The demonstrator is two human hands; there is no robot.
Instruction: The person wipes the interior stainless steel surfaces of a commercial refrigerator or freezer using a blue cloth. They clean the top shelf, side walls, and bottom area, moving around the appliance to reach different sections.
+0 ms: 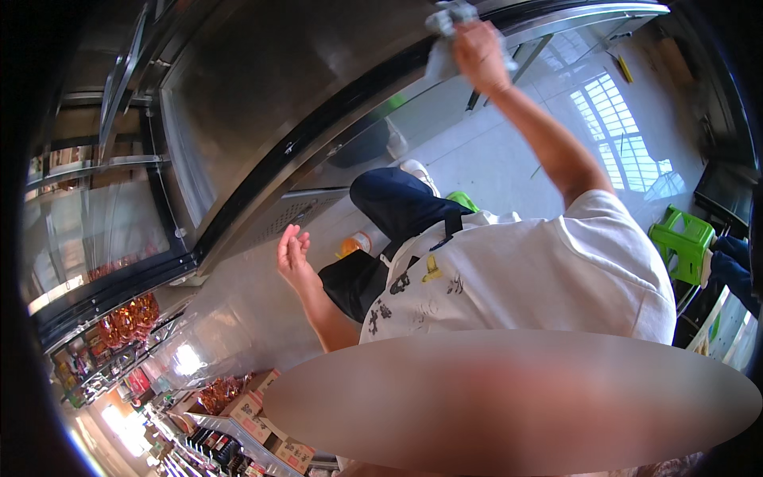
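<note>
My right hand point(480, 56) grips a crumpled pale grey cloth point(444, 24) against the black-and-metal edge point(357, 98) of a large cabinet with dark, shiny panels. The hand and cloth are slightly blurred. Nothing is in my left hand point(292, 253), which hovers at the cabinet's front with its fingers extended and the thumb apart. Below the edge is a perforated metal panel point(292, 214). A container with an orange label point(356, 243) is on the floor by my knee.
A green plastic stool point(682, 244) stands at the right, beside dark blue fabric. A yellow object point(625, 70) lies on the shiny tiled floor point(536, 137). Printed cardboard cartons point(250, 411) and shelves of packaged goods point(89, 358) are at lower left. A glass-panelled section point(101, 220) is at left.
</note>
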